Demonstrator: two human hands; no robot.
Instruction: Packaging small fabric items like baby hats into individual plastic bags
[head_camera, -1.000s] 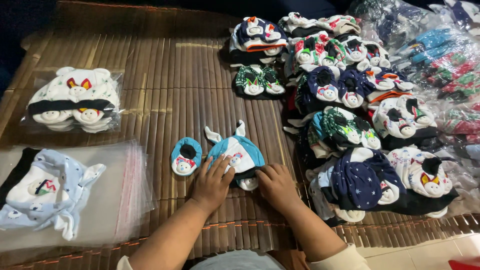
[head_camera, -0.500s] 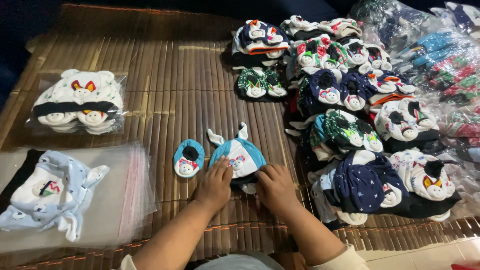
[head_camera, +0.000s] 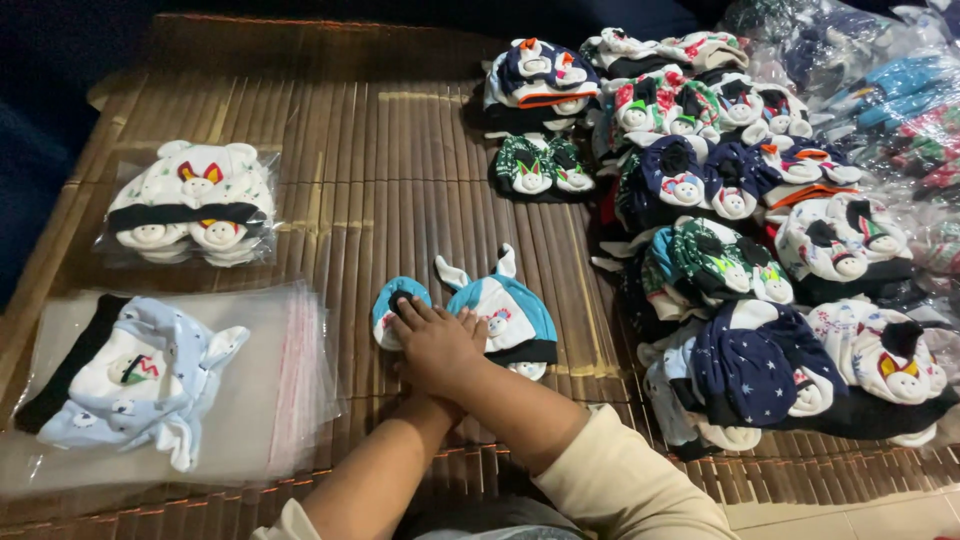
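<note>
Right hand (head_camera: 440, 345) flat on the bamboo mat (head_camera: 400, 170), palm down, fingers (head_camera: 408, 312) spread and open, gripping nothing, tips resting on the small teal mitten (head_camera: 388, 300) and the heel against the teal baby hat (head_camera: 515, 312). Left hand tucked under the right wrist, mostly hidden; cannot tell whether open or closed, or holding anything. Hat and mitten side by side at mid-mat, just ahead of the crossed forearms, hat's two ear points aimed away. Risks, as a judgement: crossed arms limiting reach, so a sideways pull likely to drag the mitten off line or crumple the hat's dark brim; slatted mat apt to snag knit fabric; second mitten half-hidden under the hat's near edge, easy to leave behind. Slippery stack of clear bags (head_camera: 290, 390) at near left, carrying a light blue set (head_camera: 140, 375), liable to slide if brushed by an elbow. Open room: bare mat beyond the hat up to the far edge, and a bare strip between the hat and the bags. Tight on the right: pile of baby sets (head_camera: 760, 260) just beside the hat. Bagged white set (head_camera: 190, 205) at far left, well apart.
</note>
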